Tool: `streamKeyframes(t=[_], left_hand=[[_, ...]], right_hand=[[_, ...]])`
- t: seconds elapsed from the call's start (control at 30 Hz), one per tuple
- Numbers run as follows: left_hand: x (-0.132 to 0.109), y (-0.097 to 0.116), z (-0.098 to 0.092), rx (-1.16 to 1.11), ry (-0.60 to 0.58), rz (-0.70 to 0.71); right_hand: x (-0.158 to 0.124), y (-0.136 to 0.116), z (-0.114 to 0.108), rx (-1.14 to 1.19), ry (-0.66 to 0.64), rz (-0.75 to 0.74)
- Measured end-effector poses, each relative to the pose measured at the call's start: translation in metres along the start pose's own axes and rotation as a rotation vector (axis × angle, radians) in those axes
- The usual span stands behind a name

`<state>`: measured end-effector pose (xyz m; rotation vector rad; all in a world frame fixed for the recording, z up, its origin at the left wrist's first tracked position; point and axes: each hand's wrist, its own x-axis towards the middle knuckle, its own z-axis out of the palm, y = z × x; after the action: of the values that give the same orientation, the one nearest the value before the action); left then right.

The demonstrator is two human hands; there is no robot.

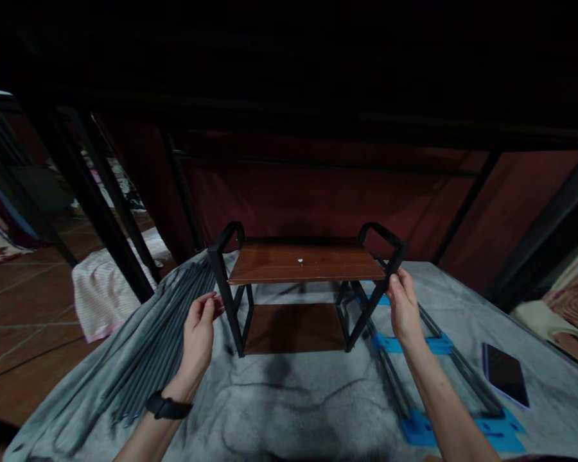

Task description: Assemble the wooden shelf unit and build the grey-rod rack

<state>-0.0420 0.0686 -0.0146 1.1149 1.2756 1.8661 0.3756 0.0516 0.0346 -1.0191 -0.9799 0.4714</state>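
Observation:
A small two-tier rack with brown wood-look boards (306, 260) and black metal side frames (221, 263) stands upright on a grey blanket. My right hand (404, 308) is closed on the upper part of the right side frame, thumb in front. Beside the left side frame is my left hand (198, 330), its fingers loosely bent and apart; the fingertips come close to the frame, and whether they touch it I cannot tell. A small white spot (300, 260) shows on the top board. The lower board (293, 327) lies in shadow.
Several grey metal tubes (166, 340) lie on the blanket (298, 410) at left. Dark frames with blue flat pieces (438, 345) lie at right, near a phone (505, 374). Dark posts (89, 199) and an overhead structure surround the spot; a red curtain (327, 199) hangs behind.

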Motion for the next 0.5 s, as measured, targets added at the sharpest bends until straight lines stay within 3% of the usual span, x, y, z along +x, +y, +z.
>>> streamKeyframes(t=[0.1,0.2,0.37,0.5], left_hand=[[-0.006,-0.019,-0.011,0.058,-0.012,-0.049],[-0.013,-0.025,-0.014,0.089,-0.037,-0.043],[-0.021,-0.028,-0.010,0.134,-0.168,-0.043],[-0.022,-0.052,-0.015,0.257,-0.241,-0.077]], right_hand=[[-0.001,0.003,0.000,-0.008,-0.011,-0.007],[0.000,0.004,0.000,-0.013,-0.009,-0.004],[0.001,0.002,-0.002,-0.015,-0.010,0.013],[-0.001,-0.001,-0.004,-0.024,-0.047,0.004]])
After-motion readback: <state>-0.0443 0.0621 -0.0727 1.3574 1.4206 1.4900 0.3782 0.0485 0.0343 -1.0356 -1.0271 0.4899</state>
